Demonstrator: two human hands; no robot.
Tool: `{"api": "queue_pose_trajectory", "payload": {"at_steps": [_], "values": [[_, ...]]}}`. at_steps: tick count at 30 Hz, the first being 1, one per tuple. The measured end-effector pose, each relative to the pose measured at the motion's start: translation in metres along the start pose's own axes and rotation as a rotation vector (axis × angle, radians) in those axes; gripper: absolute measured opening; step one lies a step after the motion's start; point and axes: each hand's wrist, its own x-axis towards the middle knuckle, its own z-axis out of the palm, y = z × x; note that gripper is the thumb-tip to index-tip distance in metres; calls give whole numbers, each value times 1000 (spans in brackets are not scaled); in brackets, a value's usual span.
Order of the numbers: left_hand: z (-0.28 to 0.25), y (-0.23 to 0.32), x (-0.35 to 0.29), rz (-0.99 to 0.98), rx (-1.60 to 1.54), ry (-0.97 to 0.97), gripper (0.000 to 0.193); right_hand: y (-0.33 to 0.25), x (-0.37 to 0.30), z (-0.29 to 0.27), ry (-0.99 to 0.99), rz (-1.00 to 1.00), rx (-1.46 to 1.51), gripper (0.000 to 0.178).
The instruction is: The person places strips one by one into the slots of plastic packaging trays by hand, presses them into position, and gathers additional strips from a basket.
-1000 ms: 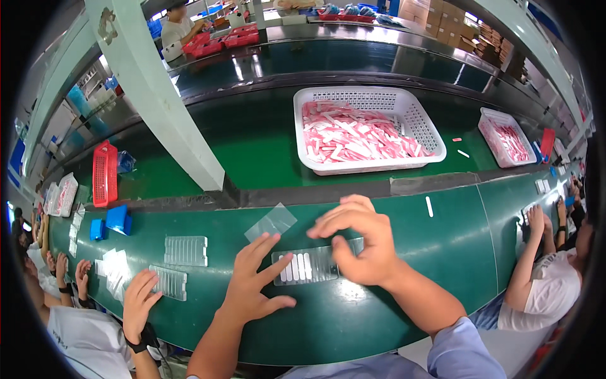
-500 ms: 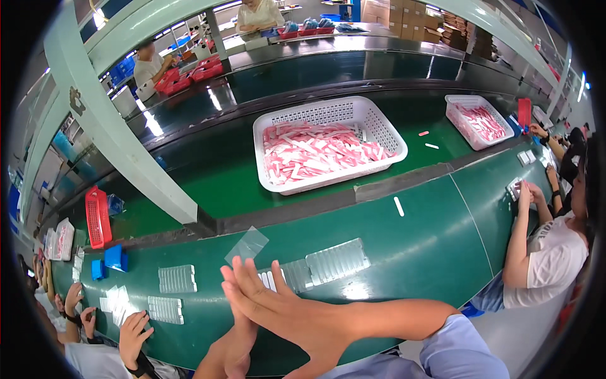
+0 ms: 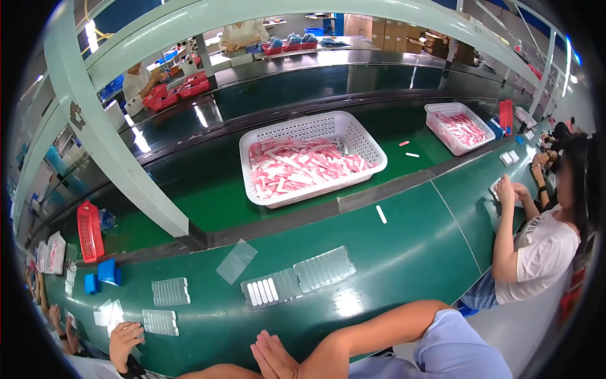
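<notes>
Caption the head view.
Both hands pressed together below a clear ribbed plastic tray on the green conveyor belt.

Both hands (image 3: pixel 274 359) pressed together, empty, at the belt's near edge, just below the clear ribbed tray (image 3: pixel 297 278).

Clear glossy plastic tray (image 3: pixel 297 278) (ribbed)

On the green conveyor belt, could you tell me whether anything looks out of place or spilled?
Yes. Three small sticks lie loose on the green conveyor belt: a white one near the belt's dark edge strip, plus a pink one and a white one right of the white plastic basket of pink-and-white sticks, apparently strays from it.
</notes>
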Motion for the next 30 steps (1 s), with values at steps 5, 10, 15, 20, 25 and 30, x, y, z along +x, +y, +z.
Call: {"api": "queue_pose_trajectory", "payload": {"at_steps": [5, 10, 15, 20, 25, 30], "values": [[32, 28, -4, -29, -102, -139, 129, 9, -1, 16, 250, -352, -373, 154], [74, 44, 16, -75, -201, -271, 153, 20, -47, -25, 868, -308, 535, 138], [85, 43, 101, 141, 185, -204, 106, 57, -82, -73, 1627, -461, 997, 67], [89, 67, 248, 239, 697, -6, 37, 127, -205, -116, 2679, -244, -84, 17], [82, 26, 390, 291, 1504, -330, 50, 195, -285, -80, 2691, 395, -719, 10], [93, -6, 445, 79, 1921, -306, 70, 220, -308, -60, 2738, 549, -431, 21]]}}
